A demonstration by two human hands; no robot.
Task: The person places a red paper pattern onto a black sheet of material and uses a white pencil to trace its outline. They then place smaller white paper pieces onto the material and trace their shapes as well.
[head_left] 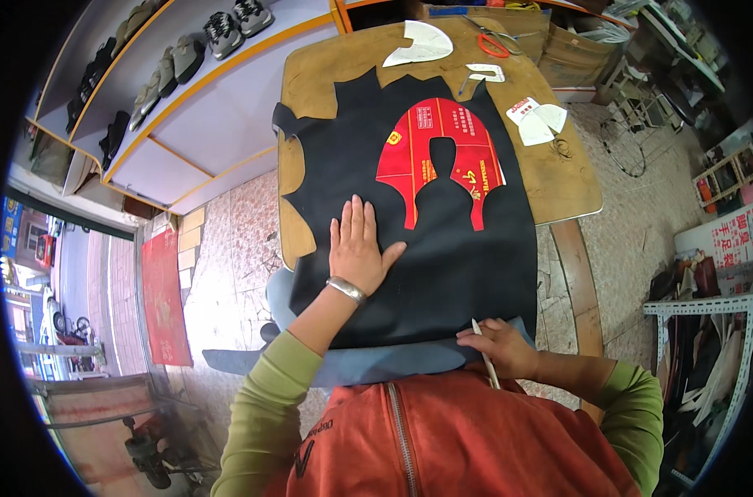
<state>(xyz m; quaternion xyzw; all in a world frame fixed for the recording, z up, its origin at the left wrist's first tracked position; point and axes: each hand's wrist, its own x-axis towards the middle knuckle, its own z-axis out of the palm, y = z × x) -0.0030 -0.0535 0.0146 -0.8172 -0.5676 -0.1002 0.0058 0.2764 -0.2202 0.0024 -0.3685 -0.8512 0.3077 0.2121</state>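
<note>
A large black leather-like sheet (443, 290) with a jagged, cut-out far edge covers most of the table in front of me. On it lies a red printed card pattern (401, 157), horseshoe-shaped, with its two narrow ends toward me. My left hand (357, 248) rests palm down on the sheet, fingers stretched out, left of and nearer than the pattern. At the sheet's near right corner, my right hand (509, 349) grips a slim white pen-like marker (489, 363). The sheet's near edge turns over, showing a blue-grey underside (393, 363).
The wooden table (571, 182) also bears a white curved pattern (422, 43), orange-handled scissors (492, 45), a white plate with a slot (487, 73) and white paper pieces (544, 124). Shoes (223, 35) line shelves at left. A metal rack (704, 306) stands at right.
</note>
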